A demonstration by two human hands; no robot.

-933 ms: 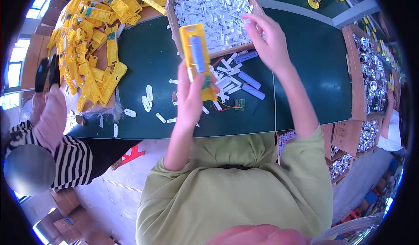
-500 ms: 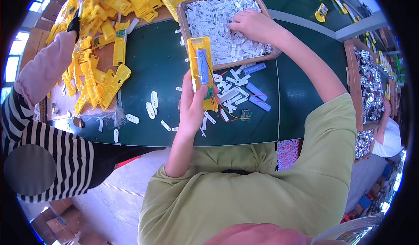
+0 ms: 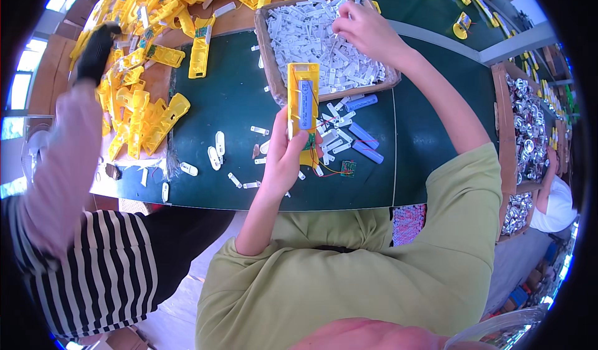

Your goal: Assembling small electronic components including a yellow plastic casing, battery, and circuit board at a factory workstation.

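My left hand [image 3: 285, 163] is closed around the lower part of a long yellow plastic housing [image 3: 295, 82]. A blue cylindrical battery [image 3: 305, 104] lies lengthwise inside it. A green circuit board with thin wires shows by my thumb. My right hand [image 3: 367, 33] is above a cardboard box [image 3: 269, 57] heaped with small white plastic strips [image 3: 305, 32]. Its fingertips are pinched together at the top of the heap, and whatever is between them is too small to make out. Loose white strips [image 3: 336, 139] and blue batteries [image 3: 365, 136] lie right of the housing.
A loose green circuit board [image 3: 349, 169] lies near the table's front edge. White oval pieces [image 3: 216, 151] are scattered to the left. Beyond them is a pile of yellow housings [image 3: 134, 101], where a co-worker's black-gloved hand [image 3: 98, 51] reaches in. Cartons of shiny round parts [image 3: 528, 126] stand right.
My right hand has risen slightly from the strips, its fingers now pinched. The housing in my left hand has shifted a little right and is more upright. The co-worker's arm has moved.
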